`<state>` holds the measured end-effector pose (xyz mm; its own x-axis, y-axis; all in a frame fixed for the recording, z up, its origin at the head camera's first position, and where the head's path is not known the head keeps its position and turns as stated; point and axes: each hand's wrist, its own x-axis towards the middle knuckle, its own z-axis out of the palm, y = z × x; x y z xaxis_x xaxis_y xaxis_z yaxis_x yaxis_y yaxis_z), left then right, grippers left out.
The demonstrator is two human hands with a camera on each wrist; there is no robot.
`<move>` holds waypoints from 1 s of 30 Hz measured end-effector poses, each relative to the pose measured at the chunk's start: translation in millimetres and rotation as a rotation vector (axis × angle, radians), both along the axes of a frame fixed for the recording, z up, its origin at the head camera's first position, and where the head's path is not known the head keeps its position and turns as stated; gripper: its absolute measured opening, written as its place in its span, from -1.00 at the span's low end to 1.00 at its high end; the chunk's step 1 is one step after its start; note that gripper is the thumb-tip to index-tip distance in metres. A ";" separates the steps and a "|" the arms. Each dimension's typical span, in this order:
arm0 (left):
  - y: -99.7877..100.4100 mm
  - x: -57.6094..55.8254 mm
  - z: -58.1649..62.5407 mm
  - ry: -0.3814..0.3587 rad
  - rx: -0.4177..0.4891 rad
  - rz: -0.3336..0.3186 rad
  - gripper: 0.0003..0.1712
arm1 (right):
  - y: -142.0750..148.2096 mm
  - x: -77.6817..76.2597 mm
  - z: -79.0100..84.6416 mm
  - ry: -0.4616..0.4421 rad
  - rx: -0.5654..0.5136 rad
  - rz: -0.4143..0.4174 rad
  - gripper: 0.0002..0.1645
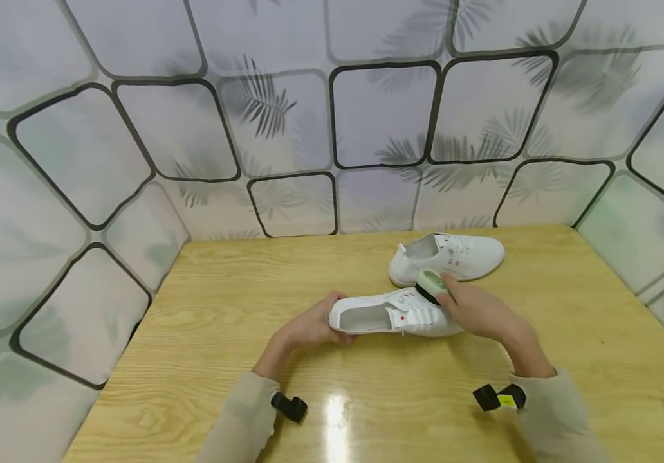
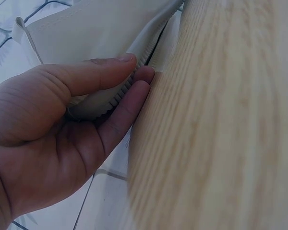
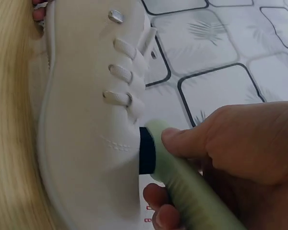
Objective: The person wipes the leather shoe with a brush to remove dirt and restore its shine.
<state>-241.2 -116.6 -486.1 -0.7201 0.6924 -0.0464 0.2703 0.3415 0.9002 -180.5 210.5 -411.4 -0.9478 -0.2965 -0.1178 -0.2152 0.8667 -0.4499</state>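
Note:
A white lace-up shoe lies sideways before me, its heel to the left and toe to the right. My left hand grips it at the heel; in the left wrist view the thumb lies on the shoe's side and the fingers curl under the ridged sole. My right hand holds a pale green brush by its handle. Its dark bristles meet the shoe's upper beside the laces, toward the toe.
Just behind, a second white shoe sits upright on the wooden table, toe to the right. Patterned panels with leaf prints rise at the table's back and sides. Black wrist cameras are strapped on both sleeves.

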 end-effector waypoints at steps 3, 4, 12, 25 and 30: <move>1.4 2.6 -4.4 -0.001 0.007 -0.003 -0.20 | 7.2 4.3 -1.7 0.004 -0.012 -0.012 -0.29; 1.7 3.7 -5.9 -0.004 0.008 -0.006 -0.20 | 10.3 6.2 -2.4 0.003 -0.011 -0.018 -0.30; 2.5 1.2 -5.7 -0.002 -0.005 -0.019 -0.19 | 8.5 6.9 -1.9 -0.018 -0.078 0.002 -0.29; 2.8 -3.4 0.9 0.003 -0.007 -0.017 -0.22 | 15.3 6.3 5.6 -0.002 -0.066 0.024 -0.33; -0.7 -0.4 -0.9 0.004 -0.006 -0.003 -0.21 | 2.4 2.5 3.0 -0.024 -0.138 0.072 -0.29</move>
